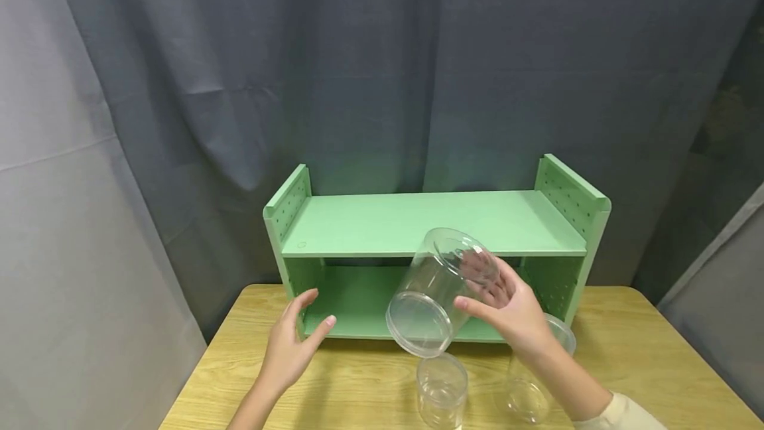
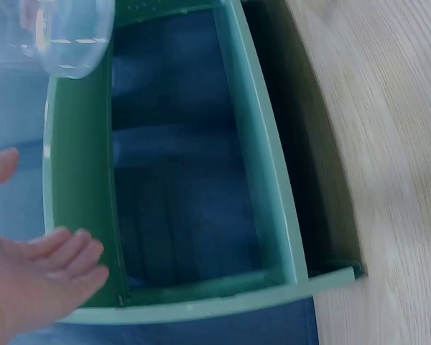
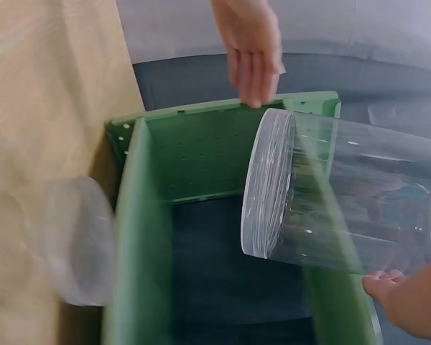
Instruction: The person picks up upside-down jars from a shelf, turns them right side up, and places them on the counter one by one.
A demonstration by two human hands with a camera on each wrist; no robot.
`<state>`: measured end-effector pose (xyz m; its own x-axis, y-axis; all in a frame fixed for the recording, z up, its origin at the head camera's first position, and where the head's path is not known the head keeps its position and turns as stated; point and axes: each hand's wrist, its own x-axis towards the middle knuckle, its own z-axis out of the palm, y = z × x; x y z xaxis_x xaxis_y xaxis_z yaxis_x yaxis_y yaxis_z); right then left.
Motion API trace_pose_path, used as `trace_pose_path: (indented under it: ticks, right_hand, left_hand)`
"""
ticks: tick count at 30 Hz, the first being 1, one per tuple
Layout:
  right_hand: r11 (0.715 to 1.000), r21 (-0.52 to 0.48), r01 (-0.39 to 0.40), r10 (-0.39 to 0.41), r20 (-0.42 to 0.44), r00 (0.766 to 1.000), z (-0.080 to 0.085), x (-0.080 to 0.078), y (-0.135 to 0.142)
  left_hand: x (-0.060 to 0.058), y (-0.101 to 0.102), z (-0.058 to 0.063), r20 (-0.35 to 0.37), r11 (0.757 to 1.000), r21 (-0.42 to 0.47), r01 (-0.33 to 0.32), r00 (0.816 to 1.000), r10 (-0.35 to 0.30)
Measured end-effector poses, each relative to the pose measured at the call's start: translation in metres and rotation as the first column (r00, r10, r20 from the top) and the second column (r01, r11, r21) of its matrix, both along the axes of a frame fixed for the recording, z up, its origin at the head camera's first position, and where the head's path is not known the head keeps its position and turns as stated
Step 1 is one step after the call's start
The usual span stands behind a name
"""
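A large clear plastic jar [image 1: 436,290] hangs tilted in front of the green shelf [image 1: 430,221], its ridged lid [image 3: 269,183] turned down and to the left. My right hand [image 1: 522,317] grips the jar from its right side, thumb on the near wall and fingers behind it, seen through the plastic. Nothing is in my left hand [image 1: 286,350]; its fingers and thumb are spread apart near the shelf's left side panel. In the left wrist view, the left palm [image 2: 36,284] shows beside the shelf, with the jar's end at the top left.
A smaller clear jar [image 1: 442,393] stands on the wooden table [image 1: 358,383] before the shelf. Another clear container [image 1: 528,397] stands to its right, partly hidden by my right forearm. The shelf has two levels and raised side panels. Grey curtains [image 1: 358,71] hang behind it.
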<state>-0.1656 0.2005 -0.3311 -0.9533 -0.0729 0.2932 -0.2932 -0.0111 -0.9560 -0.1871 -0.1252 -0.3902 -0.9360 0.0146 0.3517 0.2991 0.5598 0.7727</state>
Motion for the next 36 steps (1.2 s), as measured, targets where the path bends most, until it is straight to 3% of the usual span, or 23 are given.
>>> trace_pose_path:
  ticks: [4,9,14,17,21,24,29,32,36]
  right_hand:
    - [1.0,0.005,0.018,-0.018,0.067,0.998,-0.017,0.004,0.002]
    - [0.999,-0.044,0.023,-0.016,0.155,0.988,-0.028,0.007,-0.001]
    - [0.994,-0.106,-0.025,0.041,0.153,0.987,-0.037,0.01,-0.006]
    - [0.99,-0.126,-0.062,0.078,0.129,0.989,-0.042,0.013,-0.009]
    - [0.988,-0.128,-0.093,0.107,0.107,0.988,-0.046,0.016,-0.015]
    - [0.985,-0.131,-0.113,0.128,0.112,0.985,-0.05,0.016,-0.018]
    - [0.98,-0.139,-0.142,0.163,0.155,0.974,-0.055,0.019,-0.021]
    - [0.978,-0.145,-0.153,0.176,0.162,0.971,-0.057,0.021,-0.022]
    - [0.971,-0.158,-0.177,0.199,0.132,0.971,-0.059,0.023,-0.021]
  left_hand:
    - [0.007,0.013,0.001,-0.028,0.994,0.01,0.105,0.994,-0.105]
    - [0.013,0.028,0.003,-0.018,0.981,0.01,0.193,0.981,-0.193]
    - [0.015,0.038,-0.002,0.008,0.956,0.011,0.292,0.956,-0.292]
    - [0.016,0.041,-0.006,0.018,0.931,0.005,0.365,0.931,-0.365]
    - [0.018,0.041,-0.009,0.06,0.883,-0.003,0.469,0.882,-0.468]
    - [0.018,0.042,-0.009,0.111,0.857,-0.008,0.515,0.852,-0.511]
    - [0.018,0.045,-0.013,0.161,0.832,0.024,0.555,0.819,-0.551]
    - [0.018,0.047,-0.018,0.145,0.825,0.053,0.563,0.813,-0.564]
    - [0.02,0.049,-0.022,0.1,0.84,0.072,0.537,0.834,-0.542]
